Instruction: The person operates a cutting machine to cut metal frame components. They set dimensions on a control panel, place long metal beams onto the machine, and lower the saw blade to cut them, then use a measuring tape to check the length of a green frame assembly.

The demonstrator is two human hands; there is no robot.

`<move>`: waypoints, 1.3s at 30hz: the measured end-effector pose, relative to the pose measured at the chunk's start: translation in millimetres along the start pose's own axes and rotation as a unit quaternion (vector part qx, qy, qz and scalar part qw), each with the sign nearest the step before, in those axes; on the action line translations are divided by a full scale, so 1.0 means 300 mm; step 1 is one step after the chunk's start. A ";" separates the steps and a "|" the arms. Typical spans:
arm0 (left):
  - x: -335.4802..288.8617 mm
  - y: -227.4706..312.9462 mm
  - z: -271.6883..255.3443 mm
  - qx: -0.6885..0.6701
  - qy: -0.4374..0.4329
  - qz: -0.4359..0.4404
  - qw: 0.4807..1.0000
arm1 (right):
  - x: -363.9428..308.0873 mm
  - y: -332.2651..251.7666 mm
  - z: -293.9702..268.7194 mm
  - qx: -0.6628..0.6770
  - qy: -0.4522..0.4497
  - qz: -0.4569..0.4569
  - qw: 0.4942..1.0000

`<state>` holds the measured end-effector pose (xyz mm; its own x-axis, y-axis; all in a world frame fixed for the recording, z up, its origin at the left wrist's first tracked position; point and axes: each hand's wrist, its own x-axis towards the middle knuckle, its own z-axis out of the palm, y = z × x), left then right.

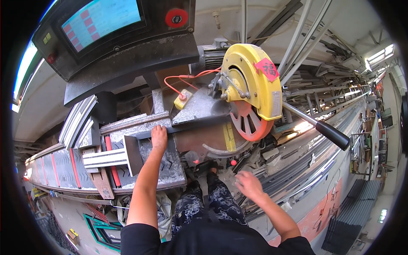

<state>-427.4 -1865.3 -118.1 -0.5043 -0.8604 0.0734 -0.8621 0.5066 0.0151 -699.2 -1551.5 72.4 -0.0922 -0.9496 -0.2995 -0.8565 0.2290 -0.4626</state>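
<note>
So the biggest thing here is the long saw bench point(63, 168), grey metal with red stripes, running off to the left and dusted with shavings. Above it sits a dark control box point(127, 46) with a light blue screen point(100, 17) and a round red button point(176, 18). Right of that is the chop saw: a yellow blade guard point(255, 72) with a red diamond sticker, and a reddish-orange blade point(248, 125) poking out underneath, raised above the bed. A metal lever with a black handle point(333, 135) sticks out to the lower right of the guard, nobody holding it. A red wire loops over to a small yellow box point(183, 99) behind the fence.

A grey metal bar point(187, 127) lies along the fence, ending just under the blade area. The left hand point(159, 138) is pressed down on it, fingers curled over the bar's top edge, arm stretched straight out across the bench. Left of that arm there's a ribbed silver block point(106, 158) sitting on the bench.

The right hand point(249, 185) hangs loose in the air below the saw, fingers slightly bent and spread, holding nothing, well apart from the handle. Bundles of long metal strips point(306, 161) are stacked off to the right. The person's patterned dark trousers point(208, 204) show at the bottom.
</note>
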 end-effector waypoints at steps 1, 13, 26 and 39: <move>0.009 0.024 0.004 -0.023 0.012 0.015 1.000 | 0.013 -0.023 -0.083 -0.005 0.055 -0.031 0.998; 0.009 0.066 0.015 -0.012 0.008 -0.019 1.000 | 0.003 -0.395 -1.096 -0.222 0.535 -0.184 0.794; -0.003 0.055 0.078 -0.009 0.011 -0.023 1.000 | 0.929 0.267 -0.883 0.108 0.182 -0.022 0.977; 0.020 0.069 0.042 -0.021 -0.001 -0.033 0.999 | 0.993 0.226 -0.769 0.038 0.163 -0.168 0.972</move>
<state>-448.9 -1860.6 -129.8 -0.4471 -0.8918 0.0696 -0.8903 0.4511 0.0613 -902.0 -1868.2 144.5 0.0194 -0.9880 0.1531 -0.8270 -0.1019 -0.5528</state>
